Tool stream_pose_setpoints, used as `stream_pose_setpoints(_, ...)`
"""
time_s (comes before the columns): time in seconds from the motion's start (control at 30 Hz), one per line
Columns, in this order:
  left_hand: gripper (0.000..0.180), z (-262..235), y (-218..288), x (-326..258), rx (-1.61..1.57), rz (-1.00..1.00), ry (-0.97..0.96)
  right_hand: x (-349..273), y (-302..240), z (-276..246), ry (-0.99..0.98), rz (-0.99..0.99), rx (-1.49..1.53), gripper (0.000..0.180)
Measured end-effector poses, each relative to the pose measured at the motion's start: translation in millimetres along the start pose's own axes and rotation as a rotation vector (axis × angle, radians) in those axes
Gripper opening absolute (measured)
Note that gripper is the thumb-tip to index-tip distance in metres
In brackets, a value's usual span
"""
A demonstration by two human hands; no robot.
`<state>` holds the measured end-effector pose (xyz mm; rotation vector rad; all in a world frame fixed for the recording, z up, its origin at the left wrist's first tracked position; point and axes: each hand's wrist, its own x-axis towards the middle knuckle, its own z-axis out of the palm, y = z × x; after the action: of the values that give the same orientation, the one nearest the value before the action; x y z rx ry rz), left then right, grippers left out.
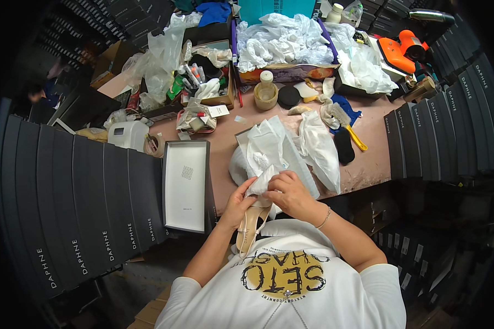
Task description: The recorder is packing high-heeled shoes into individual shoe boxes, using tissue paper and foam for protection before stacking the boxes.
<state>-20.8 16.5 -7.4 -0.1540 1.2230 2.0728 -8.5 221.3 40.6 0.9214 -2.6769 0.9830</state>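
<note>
A light-coloured slingback shoe [250,223] with a beige insole is held close to my body, heel end toward me. My left hand [237,205] is closed around its left side near the front. Crumpled white tissue paper [262,179] covers the shoe's toe end. My right hand [292,193] pinches at this paper with bent fingers; the fingertips are partly hidden. Beyond my hands, more white tissue [263,141] stands up from an open box. To its right lies a white wrapped bundle [318,151]. At my left is an open shoebox lid or tray [185,192], white inside.
Dark shoeboxes [88,208] line the left side, and more boxes [442,134] stand at the right. At the back sits a carton of crumpled paper [285,44]. A yellow-handled brush [358,140], a black pad [343,146] and a bottle [266,90] lie about the table.
</note>
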Motion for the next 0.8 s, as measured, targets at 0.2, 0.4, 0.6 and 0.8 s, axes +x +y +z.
stream_pose_setpoints(0.2,0.051,1,3,-4,0.178,0.059,-0.009,-11,1,17,-0.050,0.026,0.037,0.020)
stream_pose_setpoints(0.4,0.046,-24,-13,8,0.199,0.117,0.112,-24,0,-1,0.280,0.409,0.219,0.058)
stream_pose_setpoints(0.6,0.045,-25,-6,16,0.137,0.183,0.180,-29,12,45,0.316,0.831,0.916,0.104)
stream_pose_setpoints(0.8,0.047,-17,-4,14,0.054,0.198,0.229,5,34,62,0.577,1.096,1.423,0.022)
